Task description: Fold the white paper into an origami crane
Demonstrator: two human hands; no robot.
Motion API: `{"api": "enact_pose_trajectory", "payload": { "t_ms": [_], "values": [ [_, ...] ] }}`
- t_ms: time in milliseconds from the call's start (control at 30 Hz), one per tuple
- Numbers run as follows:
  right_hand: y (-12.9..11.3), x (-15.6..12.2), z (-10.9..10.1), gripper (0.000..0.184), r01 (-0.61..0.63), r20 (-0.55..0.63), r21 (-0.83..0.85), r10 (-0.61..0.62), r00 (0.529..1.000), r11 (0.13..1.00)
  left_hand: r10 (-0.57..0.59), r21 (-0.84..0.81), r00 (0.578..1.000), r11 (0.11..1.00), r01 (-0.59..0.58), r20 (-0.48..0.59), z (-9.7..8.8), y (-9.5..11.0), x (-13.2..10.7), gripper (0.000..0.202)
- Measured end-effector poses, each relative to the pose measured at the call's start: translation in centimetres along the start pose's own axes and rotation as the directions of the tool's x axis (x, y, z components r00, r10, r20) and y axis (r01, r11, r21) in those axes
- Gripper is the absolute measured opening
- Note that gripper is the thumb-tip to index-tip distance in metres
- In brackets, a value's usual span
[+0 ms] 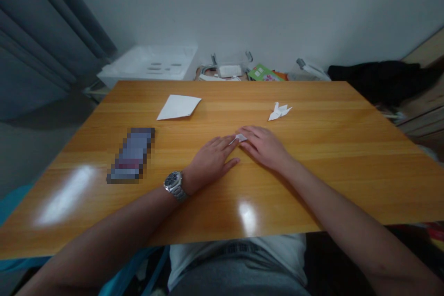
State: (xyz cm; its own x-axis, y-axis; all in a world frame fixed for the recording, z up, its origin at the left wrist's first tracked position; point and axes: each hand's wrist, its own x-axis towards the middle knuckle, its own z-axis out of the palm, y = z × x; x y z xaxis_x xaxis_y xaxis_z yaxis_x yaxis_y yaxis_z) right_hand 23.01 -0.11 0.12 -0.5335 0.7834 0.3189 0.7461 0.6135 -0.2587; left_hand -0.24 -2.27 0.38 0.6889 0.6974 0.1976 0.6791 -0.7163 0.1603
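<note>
Wooden table [329,171] with a glossy orange-brown top, seen from the head camera. Near its middle lies a small folded white paper [240,137], largely covered by fingertips and pressed against the tabletop. Left hand [211,159]: flat, palm down, fingers stretched out together, tips resting on the paper's left edge; a metal wristwatch [173,184] sits on its wrist. Right hand [265,145]: likewise flat and palm down, fingers laid over the paper's right side, so that both hands meet over it. Farther off, to the left, lies a flat white sheet [178,107]; farther off, to the right, rests a folded paper crane [279,111]. A blurred dark flat object [132,155] lies at the left, well apart from the hands.
</note>
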Motion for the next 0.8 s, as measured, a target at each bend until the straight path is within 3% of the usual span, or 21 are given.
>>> {"api": "enact_pose_trajectory", "payload": {
  "t_ms": [167,300,467,667,800],
  "values": [
    [-0.9,-1.1,0.5,0.065,-0.003,0.209,-0.070,0.017,0.978,0.998,-0.027,0.034,1.000,0.999,0.027,-0.015,0.7,0.4,-0.1,0.062],
    [-0.8,-1.3,0.8,0.071,-0.041,0.267,-0.072,0.059,0.962,0.997,-0.031,0.049,0.999,0.998,0.031,-0.013,1.0,0.7,-0.2,0.062],
    [-0.4,-1.4,0.8,0.070,-0.082,0.253,-0.082,0.100,0.962,0.993,-0.015,0.036,0.999,0.999,0.016,-0.037,0.8,0.9,-0.6,0.058],
    [1.5,-2.3,0.4,0.063,-0.216,0.146,-0.099,0.229,0.962,0.971,-0.027,0.005,0.999,1.000,0.027,-0.038,0.8,0.8,-0.5,0.058],
    [2.9,-2.0,-0.2,0.055,-0.172,0.113,-0.021,0.173,0.978,0.985,-0.038,-0.003,0.998,0.999,0.038,-0.048,0.4,0.5,-0.3,0.055]
  ]
}}
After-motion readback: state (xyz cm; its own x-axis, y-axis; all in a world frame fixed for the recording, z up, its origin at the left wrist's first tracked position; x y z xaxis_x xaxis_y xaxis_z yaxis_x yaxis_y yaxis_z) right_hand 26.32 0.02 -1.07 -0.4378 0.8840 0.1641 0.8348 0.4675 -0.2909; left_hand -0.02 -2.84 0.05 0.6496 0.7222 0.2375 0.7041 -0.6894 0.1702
